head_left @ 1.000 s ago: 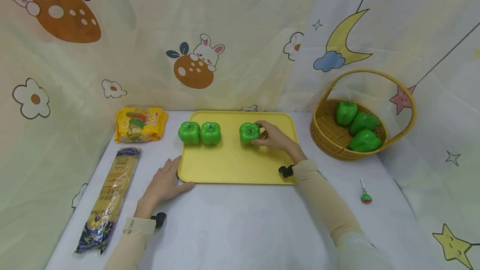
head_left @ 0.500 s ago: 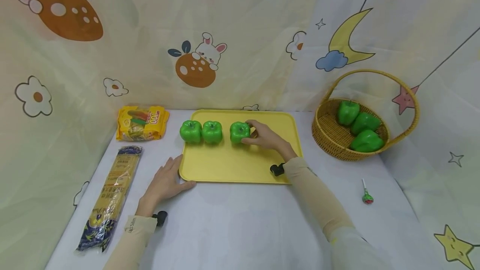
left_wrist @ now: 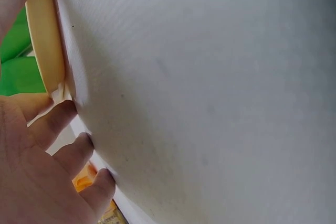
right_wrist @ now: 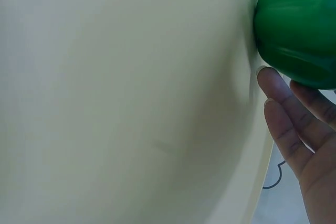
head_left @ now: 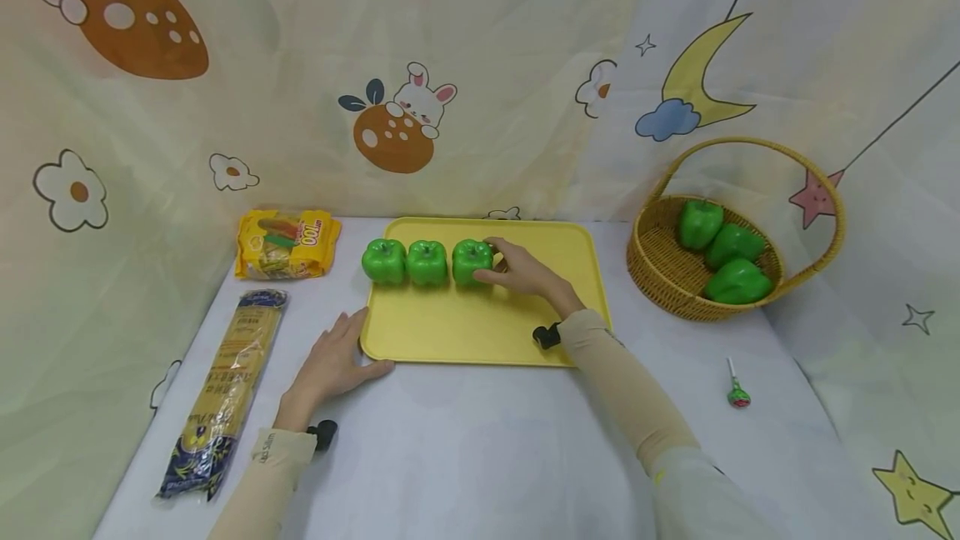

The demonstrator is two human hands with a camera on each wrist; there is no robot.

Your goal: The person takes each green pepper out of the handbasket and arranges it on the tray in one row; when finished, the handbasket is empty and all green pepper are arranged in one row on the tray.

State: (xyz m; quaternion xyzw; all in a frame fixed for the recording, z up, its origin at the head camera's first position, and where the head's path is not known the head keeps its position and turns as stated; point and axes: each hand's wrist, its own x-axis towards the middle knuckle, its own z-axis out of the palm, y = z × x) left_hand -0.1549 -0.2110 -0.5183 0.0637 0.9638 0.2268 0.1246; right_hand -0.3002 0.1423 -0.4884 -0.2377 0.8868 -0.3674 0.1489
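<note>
Three green bell peppers stand side by side in a row on the yellow tray [head_left: 480, 332], toward its back left. My right hand [head_left: 525, 271] holds the rightmost bell pepper [head_left: 468, 258] between thumb and fingers; the right wrist view shows fingertips against this pepper [right_wrist: 299, 30]. The middle bell pepper [head_left: 427, 263] is a narrow gap away, and the left bell pepper [head_left: 384, 262] sits over the tray's left rim. My left hand [head_left: 333, 363] rests with extended fingers at the tray's front left corner. In the left wrist view its fingers [left_wrist: 73, 156] lie beside the tray edge [left_wrist: 47, 35].
At right stands a wicker basket [head_left: 660, 294] with a tall handle and three more green peppers [head_left: 731, 247] inside. A lollipop [head_left: 738, 390] lies in front of it. On the left are a yellow food packet [head_left: 287, 244] and a long noodle pack [head_left: 225, 390]. Printed cloth hangs behind.
My right hand has moved left with the bell pepper, bringing it close beside the middle one. The left hand has stayed at the tray corner. The view has shifted slightly.
</note>
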